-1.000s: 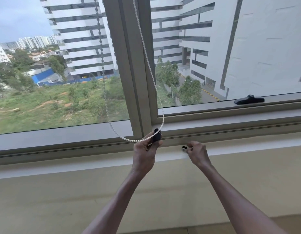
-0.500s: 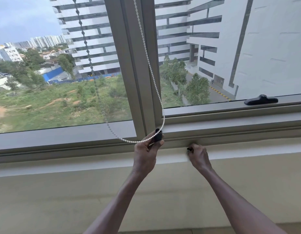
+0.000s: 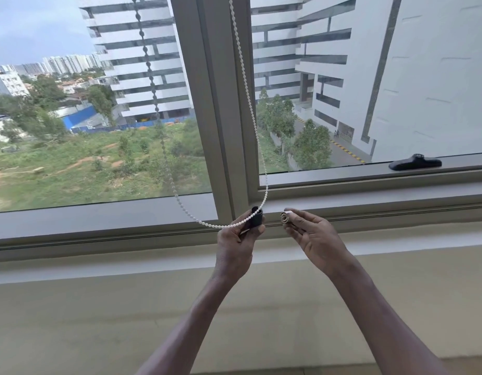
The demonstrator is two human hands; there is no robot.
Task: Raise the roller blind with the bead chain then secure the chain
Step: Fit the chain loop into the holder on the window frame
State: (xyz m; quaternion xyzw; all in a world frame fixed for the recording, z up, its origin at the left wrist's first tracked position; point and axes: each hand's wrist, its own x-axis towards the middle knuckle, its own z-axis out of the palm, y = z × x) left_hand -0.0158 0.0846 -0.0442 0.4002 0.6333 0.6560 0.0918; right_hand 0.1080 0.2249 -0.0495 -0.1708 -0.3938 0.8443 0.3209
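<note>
A white bead chain (image 3: pixel 250 109) hangs as a loop in front of the window, and its bottom runs through a small black chain holder (image 3: pixel 255 217). My left hand (image 3: pixel 238 239) grips that holder just below the window frame's central post. My right hand (image 3: pixel 314 236) is to its right, pinching a small brownish piece (image 3: pixel 284 217) between thumb and fingertips; what the piece is cannot be made out. The two hands are a short gap apart. The roller blind itself is out of view above.
The grey window frame (image 3: pixel 223 104) and its lower rail run across the view. A black window handle (image 3: pixel 414 163) lies on the rail at the right. Below is a pale sill ledge (image 3: pixel 126 269) and a beige wall (image 3: pixel 99 320).
My right hand lifted off the ledge under the frame and now holds the small piece up beside the holder. My left hand kept its grip on the holder and chain.
</note>
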